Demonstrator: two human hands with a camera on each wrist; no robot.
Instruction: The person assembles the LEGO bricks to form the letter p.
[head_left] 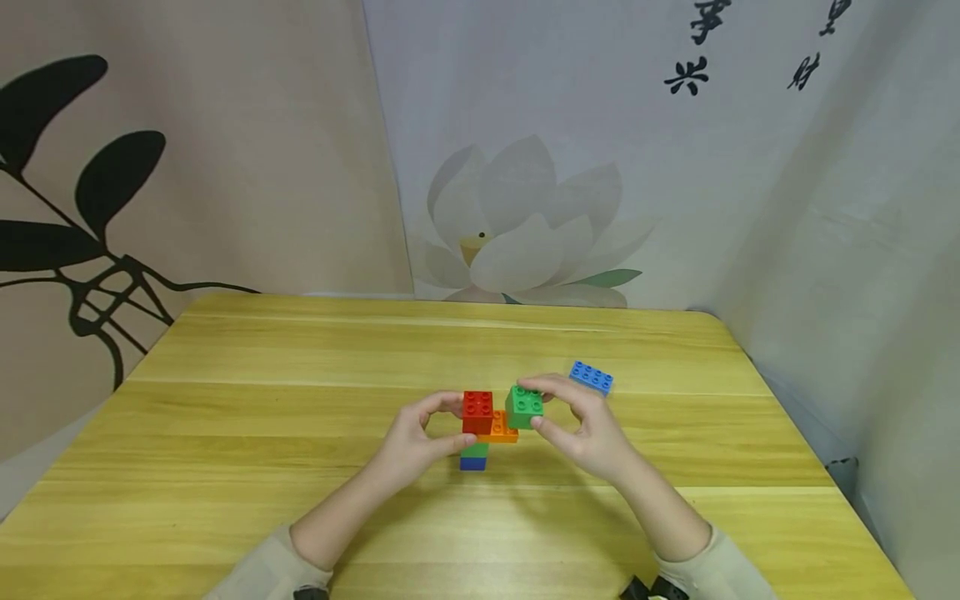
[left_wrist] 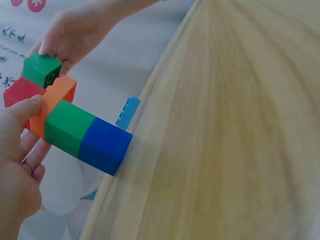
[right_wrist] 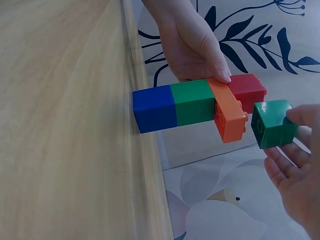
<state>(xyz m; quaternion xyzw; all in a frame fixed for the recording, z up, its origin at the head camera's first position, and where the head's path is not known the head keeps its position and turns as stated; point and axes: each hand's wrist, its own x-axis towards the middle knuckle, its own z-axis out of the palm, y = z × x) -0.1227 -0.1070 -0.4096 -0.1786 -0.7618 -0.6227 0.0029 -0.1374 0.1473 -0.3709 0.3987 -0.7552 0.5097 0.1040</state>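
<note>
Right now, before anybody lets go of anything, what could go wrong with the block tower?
Pressing on the orange brick might tip the tower or pop a piece off, because its end sticks out with nothing under it. The green block in the right hand could bump the red block, which is close beside it. If the left hand slipped, the tower might wobble.

Green brick [head_left: 523, 408], red brick [head_left: 477, 412]
</note>
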